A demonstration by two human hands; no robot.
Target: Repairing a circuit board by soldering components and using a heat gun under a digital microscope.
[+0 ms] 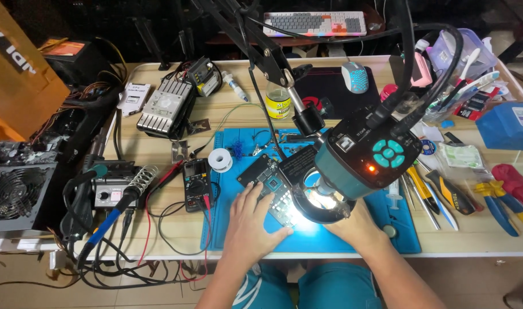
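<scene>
Head view, from the left: we see a grey computer power supply with a round fan grille (12, 197) at the edge of the pale wooden table (158, 229), then a soldering iron with a blue handle (110, 220) in its coiled stand, and a black handheld multimeter (196, 184) with red and black leads. Beside it, a small white spool of solder wire (220, 159) sits on the blue silicone work mat (399, 237). Our left hand (251, 224) lies flat on the mat, fingers spread and open, its fingertips touching the dark rectangular circuit board (268, 178), which lies near the mat's middle, partly under the lit ring light. Above the board hangs a teal and black microscope camera on a black jointed arm (364, 157). Our right hand (356, 224) sits mostly hidden beneath that camera, so we cannot tell whether it is open or gripping anything. Farther right lie yellow-handled screwdrivers (444, 191) and blue and yellow pliers (504, 209).
</scene>
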